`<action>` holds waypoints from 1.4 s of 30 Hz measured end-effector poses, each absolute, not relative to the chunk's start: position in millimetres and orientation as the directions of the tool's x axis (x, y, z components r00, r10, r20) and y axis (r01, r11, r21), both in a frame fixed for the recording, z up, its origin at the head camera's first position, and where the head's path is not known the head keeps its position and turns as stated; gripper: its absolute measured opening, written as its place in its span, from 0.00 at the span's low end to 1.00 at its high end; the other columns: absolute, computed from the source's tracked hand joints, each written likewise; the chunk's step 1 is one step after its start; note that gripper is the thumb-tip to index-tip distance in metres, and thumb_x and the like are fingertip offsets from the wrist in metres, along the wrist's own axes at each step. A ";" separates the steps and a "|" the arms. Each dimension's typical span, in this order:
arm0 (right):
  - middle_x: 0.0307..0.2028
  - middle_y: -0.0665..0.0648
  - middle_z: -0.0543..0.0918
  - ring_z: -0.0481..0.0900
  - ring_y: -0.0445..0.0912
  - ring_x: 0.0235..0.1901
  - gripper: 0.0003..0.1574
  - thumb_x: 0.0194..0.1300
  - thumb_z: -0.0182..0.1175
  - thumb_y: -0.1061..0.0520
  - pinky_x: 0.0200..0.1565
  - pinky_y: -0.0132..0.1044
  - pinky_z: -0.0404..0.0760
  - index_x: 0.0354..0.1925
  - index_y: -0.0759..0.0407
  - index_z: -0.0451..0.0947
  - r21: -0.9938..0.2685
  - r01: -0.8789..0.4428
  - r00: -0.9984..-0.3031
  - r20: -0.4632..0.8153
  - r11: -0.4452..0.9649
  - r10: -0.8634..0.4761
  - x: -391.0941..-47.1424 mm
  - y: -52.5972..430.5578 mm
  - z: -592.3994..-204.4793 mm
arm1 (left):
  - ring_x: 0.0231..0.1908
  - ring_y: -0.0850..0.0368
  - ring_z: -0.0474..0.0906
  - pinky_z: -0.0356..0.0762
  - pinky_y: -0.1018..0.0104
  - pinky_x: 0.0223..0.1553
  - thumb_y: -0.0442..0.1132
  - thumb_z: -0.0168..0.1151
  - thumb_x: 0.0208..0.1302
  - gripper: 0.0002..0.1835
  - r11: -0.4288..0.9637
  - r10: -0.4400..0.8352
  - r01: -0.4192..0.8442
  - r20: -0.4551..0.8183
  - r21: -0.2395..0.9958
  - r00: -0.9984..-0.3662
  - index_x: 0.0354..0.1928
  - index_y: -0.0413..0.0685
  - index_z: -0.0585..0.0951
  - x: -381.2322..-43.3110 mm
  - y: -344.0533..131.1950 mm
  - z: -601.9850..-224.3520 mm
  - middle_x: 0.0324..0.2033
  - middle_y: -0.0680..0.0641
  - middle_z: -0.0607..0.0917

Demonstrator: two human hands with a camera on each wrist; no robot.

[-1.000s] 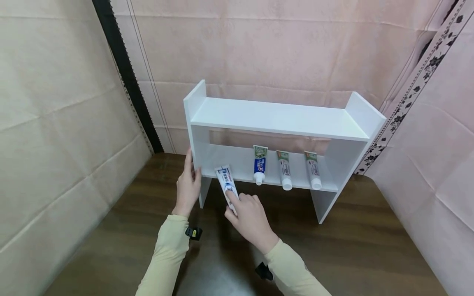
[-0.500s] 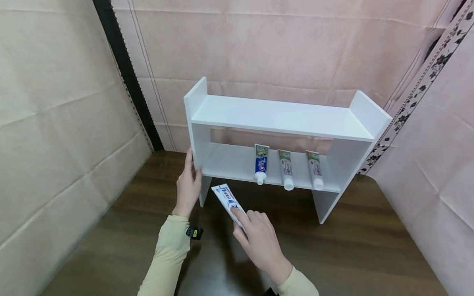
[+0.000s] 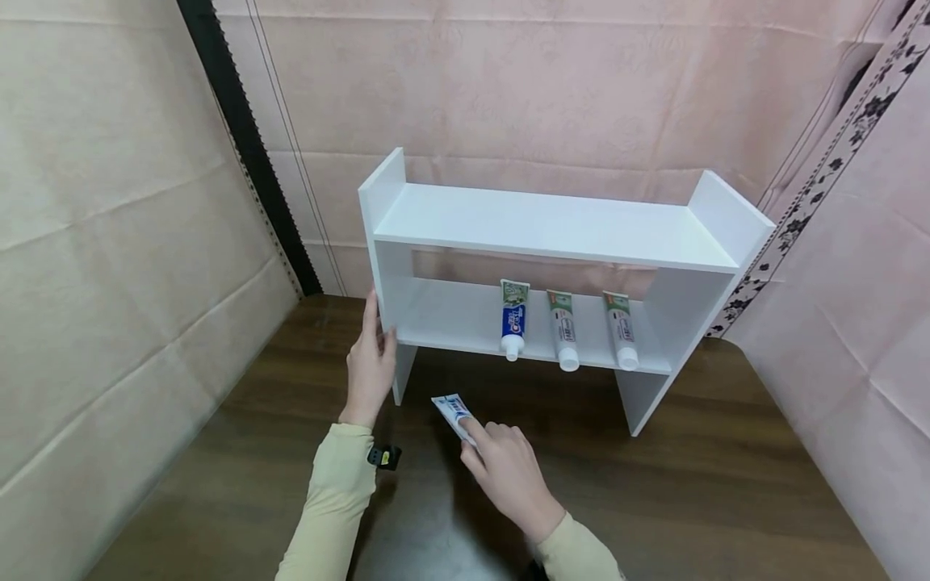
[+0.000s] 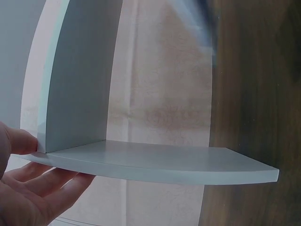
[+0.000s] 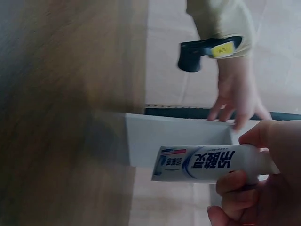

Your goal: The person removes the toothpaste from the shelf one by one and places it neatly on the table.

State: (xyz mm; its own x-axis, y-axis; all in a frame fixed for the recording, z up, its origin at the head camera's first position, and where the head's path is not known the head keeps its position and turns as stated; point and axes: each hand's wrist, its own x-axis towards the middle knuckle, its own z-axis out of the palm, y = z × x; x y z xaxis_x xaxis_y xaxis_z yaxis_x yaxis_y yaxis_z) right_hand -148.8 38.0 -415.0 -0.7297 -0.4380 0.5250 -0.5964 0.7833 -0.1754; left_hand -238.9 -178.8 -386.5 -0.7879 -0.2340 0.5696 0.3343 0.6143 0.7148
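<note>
My right hand (image 3: 512,480) holds a white toothpaste tube (image 3: 454,410) with blue lettering, in front of and below the shelf unit. In the right wrist view the thumb and curled fingers grip this tube (image 5: 202,164) near its cap end, its flat end pointing away. The white shelf unit (image 3: 534,226) has two boards between side panels. My left hand (image 3: 369,371) grips its left side panel; in the left wrist view the thumb lies on one face and the fingers (image 4: 70,188) on the other.
On the lower board lie a blue-and-green toothpaste tube (image 3: 513,319) and two green-and-white tubes, one in the middle (image 3: 563,329) and one at the right (image 3: 621,329), caps forward. Pale cloth walls (image 3: 538,89) surround the brown wooden table (image 3: 726,468).
The right hand has drawn the white toothpaste tube back from the lower board's left end, toward the person, and tilted it. The left hand keeps its place on the side panel.
</note>
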 end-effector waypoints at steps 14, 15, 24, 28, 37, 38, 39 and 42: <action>0.24 0.51 0.81 0.66 0.39 0.17 0.14 0.58 0.53 0.51 0.22 0.29 0.60 0.42 0.53 0.77 -0.159 -0.563 -0.787 0.403 0.811 -0.468 -164.6 23.7 -438.2 | 0.48 0.45 0.78 0.78 0.50 0.39 0.37 0.49 0.65 0.37 0.604 -0.235 0.344 0.573 0.719 -0.785 0.67 0.74 0.44 -239.9 -177.8 -387.8 0.58 0.42 0.72; 0.24 0.51 0.81 0.67 0.40 0.18 0.14 0.58 0.53 0.51 0.22 0.29 0.60 0.42 0.53 0.77 -0.153 -0.564 -0.787 0.395 0.811 -0.473 -164.5 22.9 -438.6 | 0.48 0.45 0.77 0.78 0.49 0.40 0.37 0.49 0.65 0.37 0.603 -0.233 0.345 0.572 0.720 -0.786 0.67 0.75 0.44 -240.0 -177.5 -387.5 0.58 0.42 0.72; 0.25 0.54 0.83 0.70 0.40 0.16 0.20 0.57 0.57 0.49 0.19 0.31 0.63 0.45 0.59 0.77 -0.106 -0.579 -0.795 0.295 0.809 -0.530 -156.8 5.8 -441.6 | 0.45 0.45 0.79 0.79 0.51 0.37 0.37 0.50 0.64 0.38 0.612 -0.265 0.310 0.558 0.728 -0.787 0.67 0.76 0.44 -239.5 -176.7 -388.7 0.57 0.42 0.73; 0.27 0.55 0.84 0.75 0.42 0.18 0.21 0.56 0.58 0.49 0.18 0.32 0.63 0.46 0.60 0.76 -0.078 -0.562 -0.807 0.270 0.823 -0.526 -153.2 -6.7 -443.5 | 0.45 0.45 0.79 0.79 0.50 0.37 0.38 0.50 0.64 0.37 0.617 -0.261 0.315 0.566 0.721 -0.782 0.67 0.76 0.44 -239.8 -177.4 -390.1 0.57 0.41 0.73; 0.29 0.57 0.85 0.77 0.42 0.17 0.29 0.57 0.58 0.49 0.17 0.34 0.67 0.53 0.64 0.71 -0.112 -0.555 -0.830 0.132 0.824 -0.542 -147.9 -22.4 -460.1 | 0.46 0.44 0.79 0.78 0.50 0.40 0.37 0.49 0.65 0.35 0.621 -0.263 0.327 0.583 0.712 -0.769 0.68 0.71 0.47 -240.6 -177.4 -393.0 0.55 0.40 0.75; 0.28 0.57 0.85 0.76 0.42 0.16 0.30 0.57 0.58 0.49 0.16 0.34 0.67 0.54 0.64 0.71 -0.117 -0.557 -0.830 0.125 0.822 -0.544 -147.8 -22.5 -461.2 | 0.47 0.45 0.78 0.78 0.50 0.40 0.37 0.49 0.65 0.35 0.621 -0.264 0.331 0.587 0.711 -0.766 0.68 0.70 0.47 -240.7 -177.3 -392.7 0.55 0.40 0.75; 0.27 0.57 0.85 0.76 0.42 0.16 0.30 0.57 0.57 0.49 0.16 0.34 0.67 0.54 0.65 0.71 -0.123 -0.559 -0.829 0.126 0.820 -0.545 -147.8 -22.4 -461.8 | 0.47 0.45 0.78 0.78 0.51 0.41 0.37 0.49 0.65 0.35 0.621 -0.264 0.332 0.589 0.710 -0.764 0.68 0.70 0.47 -240.8 -177.2 -392.3 0.56 0.41 0.74; 0.25 0.56 0.85 0.75 0.41 0.14 0.30 0.57 0.57 0.50 0.16 0.34 0.66 0.54 0.65 0.70 -0.125 -0.564 -0.824 0.145 0.816 -0.547 -148.1 -22.0 -463.5 | 0.48 0.44 0.77 0.77 0.51 0.42 0.37 0.49 0.65 0.35 0.623 -0.263 0.335 0.593 0.707 -0.761 0.68 0.71 0.46 -241.3 -177.0 -391.9 0.56 0.41 0.74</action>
